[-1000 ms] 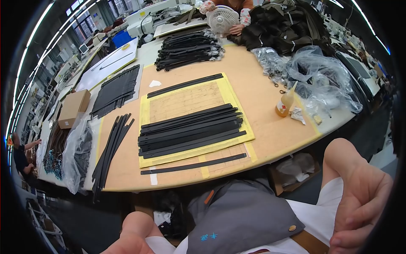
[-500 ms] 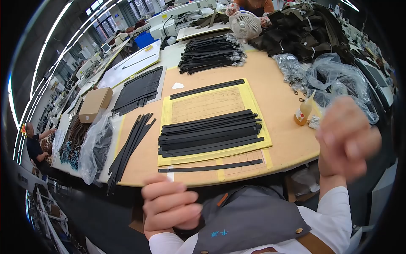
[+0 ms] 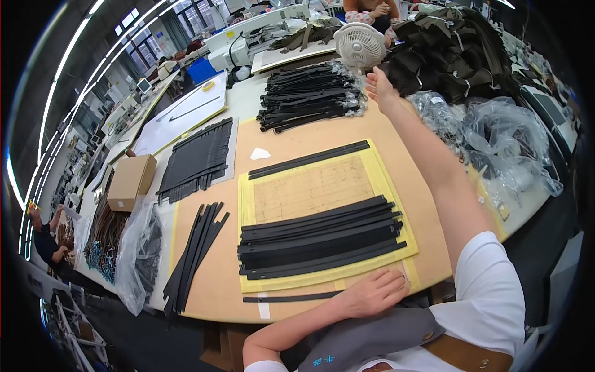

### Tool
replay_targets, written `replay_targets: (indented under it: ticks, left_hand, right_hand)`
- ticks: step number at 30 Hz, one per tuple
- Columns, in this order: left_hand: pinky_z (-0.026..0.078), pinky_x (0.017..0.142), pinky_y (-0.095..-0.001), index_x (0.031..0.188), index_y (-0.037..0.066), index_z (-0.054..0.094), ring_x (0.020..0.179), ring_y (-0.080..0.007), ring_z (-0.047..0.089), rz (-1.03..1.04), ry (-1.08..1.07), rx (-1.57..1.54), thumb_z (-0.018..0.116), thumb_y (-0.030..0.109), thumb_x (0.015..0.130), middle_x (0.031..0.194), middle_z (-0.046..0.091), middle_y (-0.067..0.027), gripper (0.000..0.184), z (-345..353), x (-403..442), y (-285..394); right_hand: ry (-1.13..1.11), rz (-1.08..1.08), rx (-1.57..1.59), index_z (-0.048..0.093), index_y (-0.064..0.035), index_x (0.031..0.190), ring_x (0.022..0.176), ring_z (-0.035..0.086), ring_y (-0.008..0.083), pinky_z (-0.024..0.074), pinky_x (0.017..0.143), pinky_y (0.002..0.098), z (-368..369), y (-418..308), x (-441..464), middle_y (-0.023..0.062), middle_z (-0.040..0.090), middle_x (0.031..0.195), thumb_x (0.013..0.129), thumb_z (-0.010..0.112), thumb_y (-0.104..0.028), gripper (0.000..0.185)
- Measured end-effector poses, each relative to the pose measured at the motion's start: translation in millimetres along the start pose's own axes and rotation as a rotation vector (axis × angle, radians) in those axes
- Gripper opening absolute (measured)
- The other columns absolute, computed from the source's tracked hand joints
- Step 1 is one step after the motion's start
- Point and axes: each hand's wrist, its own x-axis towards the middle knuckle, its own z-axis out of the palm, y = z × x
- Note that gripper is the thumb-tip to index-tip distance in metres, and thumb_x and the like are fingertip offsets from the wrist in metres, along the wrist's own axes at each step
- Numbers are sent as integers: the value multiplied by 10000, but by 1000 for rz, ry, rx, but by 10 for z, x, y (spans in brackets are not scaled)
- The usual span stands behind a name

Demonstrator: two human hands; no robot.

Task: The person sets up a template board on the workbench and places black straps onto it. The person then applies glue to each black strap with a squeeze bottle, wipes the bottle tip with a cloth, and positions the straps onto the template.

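My right hand point(image 3: 383, 88) reaches out across the table, just below the white fan point(image 3: 359, 45) and right of a bundled pile of black straps point(image 3: 310, 94). Its fingers are apart and nothing shows in them. My left hand point(image 3: 375, 291) lies palm down at the table's front edge, fingers loosely spread, over the right end of a single black strap point(image 3: 291, 298). Beyond it, a row of black straps point(image 3: 319, 239) lies on a yellow-edged board point(image 3: 304, 192), with two more straps point(image 3: 308, 159) along the board's far edge.
Loose straps point(image 3: 192, 257), a flat strap stack point(image 3: 197, 155) and a cardboard box point(image 3: 131, 181) are on the left. Clear plastic bags point(image 3: 508, 136) and a dark fabric pile point(image 3: 452, 49) lie on the right. One person point(image 3: 372, 9) sits behind the fan; another person point(image 3: 46, 239) stands far left.
My right hand has moved from the near right out to the fan. My left hand has come down onto the table's front edge. The person behind the fan has taken their hands off it.
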Motion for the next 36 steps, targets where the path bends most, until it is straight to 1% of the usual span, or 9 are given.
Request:
replay_targets:
  ticks: [5,7,12,23,27,31,34,35,36]
  left_hand:
    - [480,904,-364,1069,21,644,1094,-269,617,-14,-121,110,641,135,847,1108,641,-120,250,-498,69,-346]
    - [477,893,-349,1031,46,666,1089,-248,628,-10,-176,212,621,128,883,1113,652,-109,176,-915,163,-596]
    - [455,851,-353,1027,106,687,1054,-226,645,-191,-16,335,698,66,769,1094,669,-70,261,-1460,331,-1354]
    - [444,825,-367,1003,93,687,1013,-272,646,-226,81,64,703,25,716,1063,666,-81,295,-1266,424,-2583]
    - [446,773,-373,968,81,707,962,-279,651,-254,270,-151,717,36,681,1040,678,-88,291,-1355,541,-2805]
    - [436,690,-354,862,82,734,879,-267,666,-262,411,-53,718,106,614,980,705,-96,249,-1613,466,-2769]
    - [441,692,-354,861,77,733,876,-269,663,-338,421,101,714,92,618,973,704,-100,244,-1855,186,-2603]
    - [443,693,-354,861,76,732,876,-269,662,-371,411,155,713,88,620,971,703,-101,242,-1952,70,-2523]
    - [444,694,-353,861,74,732,875,-270,661,-417,393,211,712,83,621,968,703,-102,241,-2059,-60,-2398]
  right_hand:
    - [-51,40,-146,640,-134,1201,1024,581,137,417,838,308,151,317,564,6,658,1142,897,571,-628,584]
    - [0,22,-157,653,-119,1209,906,575,130,410,736,289,149,452,836,2,670,1100,890,571,-617,597]
    - [18,10,-185,661,-99,1210,897,565,127,406,694,290,73,689,1407,20,662,1144,881,576,-628,628]
    - [27,-135,-328,589,10,1314,1211,562,174,400,1051,325,14,936,1923,93,623,1308,992,528,-481,591]
    - [-53,-133,-395,584,-150,1375,1361,453,237,237,1143,475,-55,1132,2184,54,554,1434,922,497,-657,686]
    - [-74,-153,-371,657,-188,1249,1200,536,139,338,982,350,-141,1355,2315,-20,633,1271,956,556,-580,500]
    - [-150,-188,-316,565,-21,1331,1269,531,183,337,1131,355,-422,1485,2643,67,628,1286,999,565,-448,541]
    - [-219,-8,-297,536,-18,1369,1293,522,212,340,1137,370,-650,1486,3029,105,622,1300,1016,553,-389,512]
    - [-126,-32,-317,524,-20,1382,1339,468,210,282,1149,350,-590,1501,2956,91,572,1375,999,546,-483,601]
